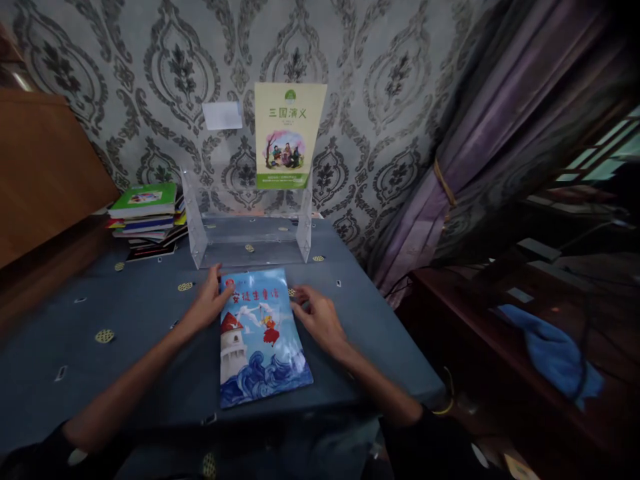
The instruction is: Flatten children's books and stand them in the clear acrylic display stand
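Note:
A blue picture-covered book (263,340) with red Chinese characters lies front cover up near the table's front edge. At its upper left edge, my left hand (213,297) has the thumb over the cover and the fingers along the side, gripping it. My right hand (317,317) is by the upper right edge, fingers curved and apart, thumb close to the book; whether it touches is hard to tell. Just beyond the book stands a clear plastic rack (250,253) with upright side panels. Above its right side a pale green and cream book (290,137) shows its cover against the wall.
A stack of books (147,217) with a green one on top sits at the table's back left. A white card (223,115) is on the patterned wall. A purple curtain (450,147) hangs right, above a dark red surface holding a blue cloth (555,347).

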A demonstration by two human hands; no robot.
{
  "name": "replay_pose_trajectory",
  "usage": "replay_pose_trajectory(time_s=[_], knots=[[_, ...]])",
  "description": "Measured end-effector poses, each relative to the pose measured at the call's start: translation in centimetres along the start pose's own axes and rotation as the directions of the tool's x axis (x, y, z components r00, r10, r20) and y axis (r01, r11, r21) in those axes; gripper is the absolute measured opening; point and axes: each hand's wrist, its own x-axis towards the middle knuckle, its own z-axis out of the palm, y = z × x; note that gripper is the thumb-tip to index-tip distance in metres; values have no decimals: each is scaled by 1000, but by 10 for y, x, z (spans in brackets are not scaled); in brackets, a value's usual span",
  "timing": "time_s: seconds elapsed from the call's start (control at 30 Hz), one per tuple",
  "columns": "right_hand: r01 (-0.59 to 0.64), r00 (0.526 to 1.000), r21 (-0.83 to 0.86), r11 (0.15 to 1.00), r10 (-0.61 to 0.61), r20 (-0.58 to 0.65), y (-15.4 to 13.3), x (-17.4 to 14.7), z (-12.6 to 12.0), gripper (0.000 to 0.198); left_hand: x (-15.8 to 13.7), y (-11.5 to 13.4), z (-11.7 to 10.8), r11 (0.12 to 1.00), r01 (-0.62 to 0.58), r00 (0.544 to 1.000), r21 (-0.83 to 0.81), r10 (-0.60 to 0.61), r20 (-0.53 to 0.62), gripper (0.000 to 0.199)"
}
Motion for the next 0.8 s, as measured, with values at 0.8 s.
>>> replay_pose_trajectory(time_s=[0.8], knots=[[201,976,-236,951,-175,128,38,-1,31,34,-17,-35,30,738,-428,889,522,242,388,54]])
